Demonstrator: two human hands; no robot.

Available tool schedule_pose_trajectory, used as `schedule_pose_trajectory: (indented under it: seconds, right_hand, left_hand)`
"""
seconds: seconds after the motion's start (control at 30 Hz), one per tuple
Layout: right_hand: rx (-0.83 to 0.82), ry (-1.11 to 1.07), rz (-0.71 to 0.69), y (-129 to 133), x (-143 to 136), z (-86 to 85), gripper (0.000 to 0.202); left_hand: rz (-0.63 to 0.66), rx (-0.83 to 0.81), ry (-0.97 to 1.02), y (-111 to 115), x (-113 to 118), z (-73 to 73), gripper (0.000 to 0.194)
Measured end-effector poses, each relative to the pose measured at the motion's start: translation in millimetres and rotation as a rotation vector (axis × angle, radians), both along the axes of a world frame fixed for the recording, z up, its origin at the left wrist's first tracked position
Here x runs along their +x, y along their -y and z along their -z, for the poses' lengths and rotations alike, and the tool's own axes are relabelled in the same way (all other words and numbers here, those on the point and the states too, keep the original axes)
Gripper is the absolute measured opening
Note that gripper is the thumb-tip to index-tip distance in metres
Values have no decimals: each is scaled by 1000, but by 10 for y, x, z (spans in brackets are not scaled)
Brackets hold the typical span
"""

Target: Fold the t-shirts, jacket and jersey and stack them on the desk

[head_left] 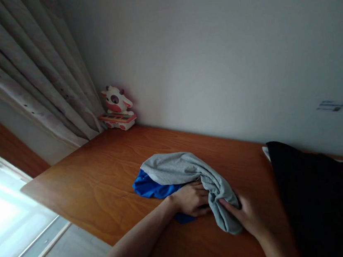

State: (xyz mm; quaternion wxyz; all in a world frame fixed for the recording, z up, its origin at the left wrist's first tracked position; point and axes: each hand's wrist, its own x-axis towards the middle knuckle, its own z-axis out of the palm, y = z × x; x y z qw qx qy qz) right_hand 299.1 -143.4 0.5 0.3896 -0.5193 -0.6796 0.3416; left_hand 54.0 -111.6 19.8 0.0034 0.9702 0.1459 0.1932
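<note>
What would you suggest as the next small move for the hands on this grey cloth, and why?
Probably lift the grey cloth off the blue cloth. The right hand already grips its bunched end, the left hand rests on the blue one beneath, and the grey one lies crumpled over it on the table.

- grey cloth [185, 168] over a bright blue cloth [149, 186]
- black fabric [320, 193]
- reddish-brown wood-grain surface [103, 182]
- white-and-pink cow toy [118, 108]
- mottled beige curtain [37, 78]
</note>
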Motion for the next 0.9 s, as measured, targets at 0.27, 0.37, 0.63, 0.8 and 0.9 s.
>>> schedule_pose_trajectory:
  seconds: [0.27, 0.37, 0.63, 0.8, 0.9]
  right_hand:
    - [-134, -509, 439, -88, 16, 40, 58]
    - [-122, -769, 549, -167, 154, 20, 62]
    - [20, -812, 655, -154, 792, 2, 55]
    - [32, -417, 617, -85, 837, 21, 62]
    - [21, -310, 576, -90, 749, 2, 67]
  left_hand:
    - [-141, -214, 119, -49, -126, 74, 21]
    - [-224, -250, 148, -79, -216, 64, 23]
    - [-582, -364, 406, -335, -741, 46, 24]
    - [-1109, -242, 271, -448, -1316, 64, 39]
    - [-1400, -96, 142, -383, -1519, 26, 43]
